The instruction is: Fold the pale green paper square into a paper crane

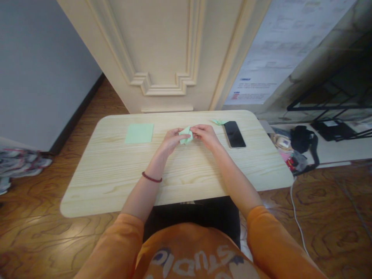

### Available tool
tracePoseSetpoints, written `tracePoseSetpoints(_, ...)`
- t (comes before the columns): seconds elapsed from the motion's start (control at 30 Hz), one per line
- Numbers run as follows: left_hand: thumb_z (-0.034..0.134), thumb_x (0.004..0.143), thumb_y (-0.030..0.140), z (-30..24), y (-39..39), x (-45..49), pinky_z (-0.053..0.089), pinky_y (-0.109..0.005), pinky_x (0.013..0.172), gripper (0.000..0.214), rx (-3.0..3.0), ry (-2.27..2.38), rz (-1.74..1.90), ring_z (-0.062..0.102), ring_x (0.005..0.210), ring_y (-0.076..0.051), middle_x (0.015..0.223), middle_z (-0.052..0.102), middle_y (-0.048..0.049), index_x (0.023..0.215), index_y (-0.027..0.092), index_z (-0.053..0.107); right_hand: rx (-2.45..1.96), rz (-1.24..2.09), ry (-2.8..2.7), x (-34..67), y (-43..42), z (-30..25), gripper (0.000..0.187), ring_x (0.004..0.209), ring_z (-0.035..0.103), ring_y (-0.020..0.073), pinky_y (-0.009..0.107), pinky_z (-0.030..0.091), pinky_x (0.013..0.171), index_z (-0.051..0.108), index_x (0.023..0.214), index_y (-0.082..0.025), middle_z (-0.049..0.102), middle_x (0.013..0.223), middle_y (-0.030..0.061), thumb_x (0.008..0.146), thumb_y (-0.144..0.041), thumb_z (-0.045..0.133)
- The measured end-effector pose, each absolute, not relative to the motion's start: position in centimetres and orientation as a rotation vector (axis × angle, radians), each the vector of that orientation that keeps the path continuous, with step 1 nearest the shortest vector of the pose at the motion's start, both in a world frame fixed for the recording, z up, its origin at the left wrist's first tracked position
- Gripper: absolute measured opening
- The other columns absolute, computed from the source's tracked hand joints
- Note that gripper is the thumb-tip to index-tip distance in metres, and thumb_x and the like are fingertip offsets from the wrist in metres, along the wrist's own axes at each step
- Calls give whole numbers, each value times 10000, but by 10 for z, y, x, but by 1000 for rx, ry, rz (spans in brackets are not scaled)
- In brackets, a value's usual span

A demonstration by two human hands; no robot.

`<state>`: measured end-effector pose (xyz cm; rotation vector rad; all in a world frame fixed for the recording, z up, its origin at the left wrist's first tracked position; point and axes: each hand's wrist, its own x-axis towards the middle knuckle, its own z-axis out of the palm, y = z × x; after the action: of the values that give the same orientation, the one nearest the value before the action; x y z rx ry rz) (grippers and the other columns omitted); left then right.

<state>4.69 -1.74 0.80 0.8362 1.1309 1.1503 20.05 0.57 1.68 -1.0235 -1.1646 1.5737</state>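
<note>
Folded mint-green paper is above the far-mid counter: L hand pinches it w/ thumb on top, R hand pinches its R edge; exact folds are too small to make out. Prob. v. light, crisp, easily creased/torn, so best held by edges or doubled layers, fingertips only. Counter's pale, wood-grained, round-cornered; flat squarish mint paper lies L, spiky folded paper piece & glossy blk smartphone R.
</note>
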Motion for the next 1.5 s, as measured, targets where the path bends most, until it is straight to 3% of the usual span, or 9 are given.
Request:
tracePoseSetpoints(0.4,889,341,232,10,-18,47,418,-242,628,450,828,1134,1107,571,621,-110,657,672,-5,732,116,699,-1023,1563,-1172,201,7,17,354,568,480,88,245,362,553,694,613,-164,604,576,-9,472,-445,857)
tracePoseSetpoints(1.3,839,404,255,2,-15,46,407,-242,601,373,882,1185,1156,557,599,-116,647,674,-14,735,121,731,-1035,1543,-1165,198,5,17,334,569,489,91,244,356,543,688,605,-165,605,573,-8,480,-433,844)
tracePoseSetpoints(1.5,827,407,252,3,-15,47,402,-249,597,348,886,1188,1126,549,592,-117,640,658,-10,708,123,710,-1040,1518,-1216,199,5,18,271,562,485,95,240,350,536,626,586,-184,576,557,-24,524,-376,806)
